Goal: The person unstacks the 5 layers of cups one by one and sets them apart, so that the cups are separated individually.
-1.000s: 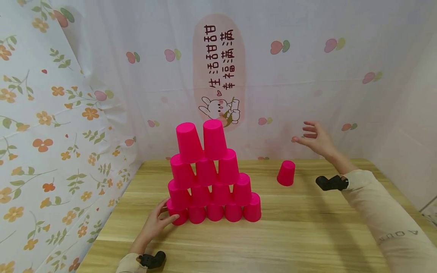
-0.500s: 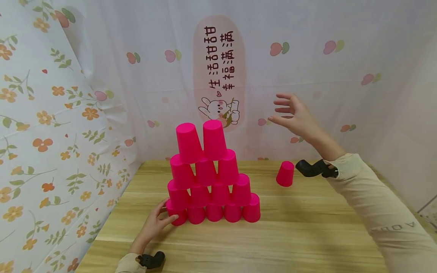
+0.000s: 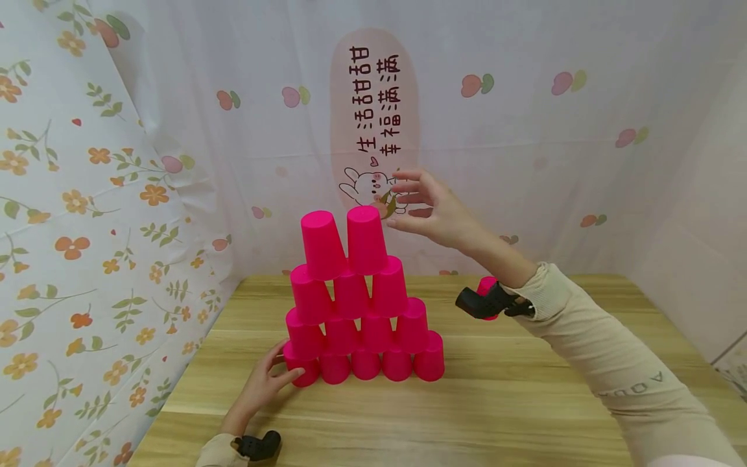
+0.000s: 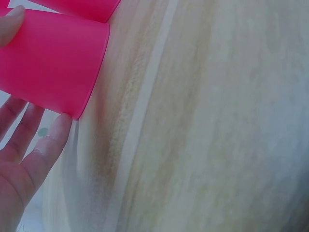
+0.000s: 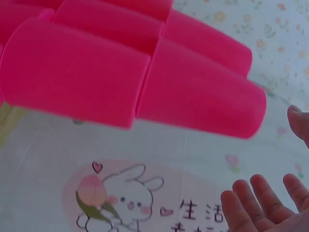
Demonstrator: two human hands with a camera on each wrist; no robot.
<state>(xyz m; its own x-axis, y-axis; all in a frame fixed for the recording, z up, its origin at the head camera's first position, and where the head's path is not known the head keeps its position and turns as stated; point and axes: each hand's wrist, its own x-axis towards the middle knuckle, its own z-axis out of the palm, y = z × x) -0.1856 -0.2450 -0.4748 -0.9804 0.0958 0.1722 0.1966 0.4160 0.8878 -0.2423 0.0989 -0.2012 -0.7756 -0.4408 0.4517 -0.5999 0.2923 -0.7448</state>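
Pyramid of inverted pink cups (image 3: 352, 295), rows 5-4-3-2 going up, on the surface (image 3: 467, 402), between my left hand (image 3: 264, 381) and right hand (image 3: 439, 213). Left grips the bottom-left cup (image 3: 306, 375), thumb in front, fingers behind. Right is empty, fingers loosely bent, just beside the top-right cup (image 3: 367, 243), with a gap. Separate pink cup (image 3: 486, 284) further right, partly hidden by my right wrist camera (image 3: 483, 303).

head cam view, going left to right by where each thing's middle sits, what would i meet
Floral curtain → left hand → stack of pink cups → right hand → lone pink cup, partly hidden → right sleeve.
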